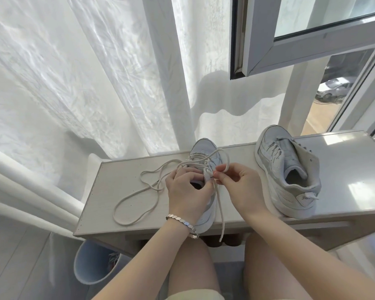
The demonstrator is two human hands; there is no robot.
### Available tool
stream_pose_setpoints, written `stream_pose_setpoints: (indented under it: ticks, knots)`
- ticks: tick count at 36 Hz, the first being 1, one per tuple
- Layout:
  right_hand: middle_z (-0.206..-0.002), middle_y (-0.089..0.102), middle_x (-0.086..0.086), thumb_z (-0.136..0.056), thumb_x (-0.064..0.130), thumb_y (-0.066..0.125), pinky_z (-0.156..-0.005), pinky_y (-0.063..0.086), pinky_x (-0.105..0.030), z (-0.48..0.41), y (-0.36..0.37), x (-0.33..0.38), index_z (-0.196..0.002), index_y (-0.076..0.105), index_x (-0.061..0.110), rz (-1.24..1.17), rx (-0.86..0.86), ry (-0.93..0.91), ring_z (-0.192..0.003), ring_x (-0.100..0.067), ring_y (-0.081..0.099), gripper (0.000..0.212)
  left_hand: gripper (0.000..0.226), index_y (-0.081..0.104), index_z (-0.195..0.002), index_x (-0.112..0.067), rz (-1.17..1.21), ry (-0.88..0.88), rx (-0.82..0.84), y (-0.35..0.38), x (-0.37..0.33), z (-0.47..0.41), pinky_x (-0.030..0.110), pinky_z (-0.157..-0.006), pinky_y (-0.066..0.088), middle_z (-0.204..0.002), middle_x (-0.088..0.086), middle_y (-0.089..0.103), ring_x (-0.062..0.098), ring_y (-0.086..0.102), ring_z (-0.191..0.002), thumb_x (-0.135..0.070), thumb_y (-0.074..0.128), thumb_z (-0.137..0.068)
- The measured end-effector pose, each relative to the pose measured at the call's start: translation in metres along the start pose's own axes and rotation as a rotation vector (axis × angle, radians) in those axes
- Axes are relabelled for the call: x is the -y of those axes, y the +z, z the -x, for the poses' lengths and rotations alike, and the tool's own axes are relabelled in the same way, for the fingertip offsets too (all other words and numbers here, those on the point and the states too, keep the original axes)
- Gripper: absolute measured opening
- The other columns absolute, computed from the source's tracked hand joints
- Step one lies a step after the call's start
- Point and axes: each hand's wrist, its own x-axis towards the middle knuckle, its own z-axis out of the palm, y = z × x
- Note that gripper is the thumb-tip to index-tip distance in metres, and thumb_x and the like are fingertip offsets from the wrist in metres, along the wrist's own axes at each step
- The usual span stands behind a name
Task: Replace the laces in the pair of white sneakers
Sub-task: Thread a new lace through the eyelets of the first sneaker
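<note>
On the table (344, 169) sit two sneakers, right sneaker (275, 161) untouched, left hand (186, 189) gripping left sneaker (204, 148), right hand (240, 187) pinching its one lace (220, 210).

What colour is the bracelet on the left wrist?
Silver: the bracelet of small shiny links shows clearly in the head view.

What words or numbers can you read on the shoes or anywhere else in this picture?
Heel tab of the sneaker on the right: a short dark scribbly word, too blurred to read.
Sneaker being laced: no writing shows.
Lace, table, curtain, car outside: no words or numbers to read.
</note>
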Motion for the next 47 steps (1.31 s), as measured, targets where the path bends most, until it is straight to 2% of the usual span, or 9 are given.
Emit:
stream_pose_setpoints:
  ticks: [4,15,23,28,33,38,41,43,47]
  knots:
    - [-0.07,0.068,0.005,-0.082,0.0,0.066,-0.069,0.055,-0.019,-0.002,0.001,-0.005,-0.072,0.066,0.021,0.006,-0.012,0.024,-0.065,-0.002,0.065,0.024,0.021,0.068,-0.057,-0.027,0.03,-0.011,0.01,0.0,0.003,-0.003,0.035,-0.093,0.043,-0.076,-0.02,0.062,0.02,0.05,-0.11,-0.03,0.069,-0.078]
    - [-0.069,0.067,0.006,-0.081,0.002,0.068,-0.067,0.053,-0.016,-0.008,0.003,-0.005,-0.072,0.065,0.023,0.016,0.006,0.003,-0.062,0.001,0.062,0.023,0.025,0.064,-0.054,-0.032,0.051,0.038,-0.023,-0.001,0.003,-0.002,0.035,-0.091,0.044,-0.07,-0.024,0.061,0.018,0.052,-0.107,-0.028,0.071,-0.078]
    - [-0.067,0.065,0.011,-0.076,0.011,0.075,-0.058,0.043,-0.005,-0.008,0.005,0.0,-0.071,0.062,0.027,0.137,-0.02,-0.045,-0.059,0.009,0.058,0.022,0.023,0.065,-0.059,-0.032,0.059,0.053,0.008,-0.003,0.005,-0.002,0.037,-0.095,0.043,-0.074,-0.026,0.061,0.017,0.049,-0.11,-0.022,0.069,-0.079]
    - [-0.06,0.064,0.011,-0.074,0.012,0.078,-0.058,0.049,-0.014,-0.006,0.006,-0.003,-0.063,0.065,0.025,0.095,-0.066,-0.002,-0.055,0.004,0.057,0.021,0.041,0.061,-0.063,-0.04,0.058,0.077,0.115,-0.012,0.007,-0.005,0.036,-0.099,0.04,-0.081,-0.022,0.06,0.016,0.049,-0.109,-0.001,0.059,-0.077]
    - [-0.059,0.067,0.012,-0.07,0.009,0.08,-0.073,0.055,-0.026,-0.006,0.008,-0.006,-0.06,0.068,0.025,-0.018,-0.057,0.083,-0.064,-0.004,0.062,0.023,0.025,0.063,-0.069,-0.044,-0.096,0.092,0.259,-0.017,0.01,-0.022,0.04,-0.095,0.043,-0.086,-0.019,0.062,0.024,0.052,-0.107,-0.022,0.068,-0.08]
    - [-0.067,0.067,0.013,-0.076,0.011,0.075,-0.067,0.047,-0.009,-0.001,0.009,-0.004,-0.064,0.068,0.027,0.011,-0.016,0.057,-0.063,0.007,0.06,0.022,0.023,0.063,-0.07,-0.044,-0.166,0.084,0.236,-0.018,0.009,-0.025,0.04,-0.096,0.04,-0.086,-0.019,0.061,0.024,0.05,-0.106,-0.024,0.07,-0.079]
    - [-0.076,0.066,0.015,-0.08,0.012,0.071,-0.064,0.042,-0.003,0.002,0.009,-0.003,-0.066,0.067,0.028,0.066,0.008,0.015,-0.067,0.013,0.058,0.021,0.006,0.071,-0.082,-0.033,-0.256,0.089,0.222,-0.019,0.004,-0.021,0.03,-0.099,0.029,-0.094,-0.019,0.06,0.016,0.038,-0.111,-0.028,0.068,-0.082]
    - [-0.077,0.067,0.014,-0.081,0.014,0.071,-0.068,0.044,-0.006,0.001,0.007,-0.002,-0.07,0.068,0.028,0.072,0.013,0.024,-0.069,0.011,0.06,0.018,0.007,0.07,-0.087,-0.032,-0.3,0.086,0.24,-0.02,0.001,-0.02,0.027,-0.097,0.026,-0.095,-0.023,0.056,0.012,0.031,-0.108,-0.03,0.065,-0.084]
    - [-0.081,0.071,0.008,-0.084,0.016,0.067,-0.084,0.054,-0.034,0.001,0.003,-0.002,-0.08,0.067,0.031,0.038,-0.011,0.067,-0.081,-0.011,0.068,0.015,0.009,0.07,-0.092,-0.032,-0.31,0.055,0.267,-0.019,-0.002,-0.02,0.025,-0.093,0.023,-0.092,-0.026,0.051,0.01,0.027,-0.106,-0.03,0.063,-0.086]
